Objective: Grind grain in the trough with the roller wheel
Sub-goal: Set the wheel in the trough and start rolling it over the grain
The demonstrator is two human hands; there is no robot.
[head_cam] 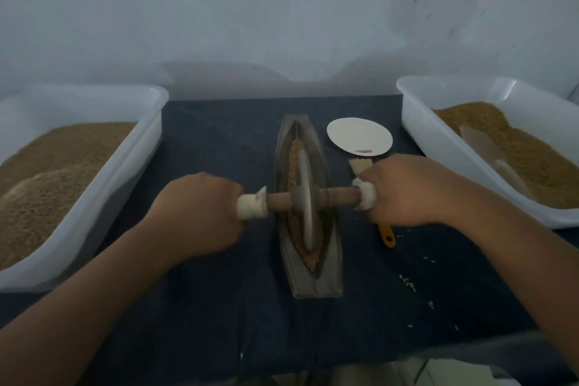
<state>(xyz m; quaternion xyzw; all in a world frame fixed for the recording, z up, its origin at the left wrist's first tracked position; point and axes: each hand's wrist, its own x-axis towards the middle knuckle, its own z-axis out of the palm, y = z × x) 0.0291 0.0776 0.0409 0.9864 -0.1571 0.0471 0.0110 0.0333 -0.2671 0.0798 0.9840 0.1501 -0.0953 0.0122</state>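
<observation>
Trough is laid on the table w/ its long axis running straight away from the body, near end to far end. Roller wheel is stood on edge in the trough's groove, approx. mid-length, disc in line w/ the groove. Axle is set crosswise, at right angles to the trough, one end out to each side.

Left hand is clenched round the cloth-wrapped axle end left of the trough. Right hand is clenched round the wrapped end right of the trough. Hands are about level w/ each other; neither is clearly nearer the wheel.

Grain is seen as a thin brown strip along the groove, both beyond the wheel and on its near side. Part is hidden behind the disc.

Judged: grinding stroke in hand. Travel is needed along the trough's long axis only, fwd/back, w/ even push from both sides so the disc is kept upright in the groove. If one side is pushed harder, the wheel is likely skewed against the groove wall.

Also noted: brush just right of the trough, partly under the right hand. White plate right of the trough's far end. Grain tubs well left and well right of the trough.
</observation>
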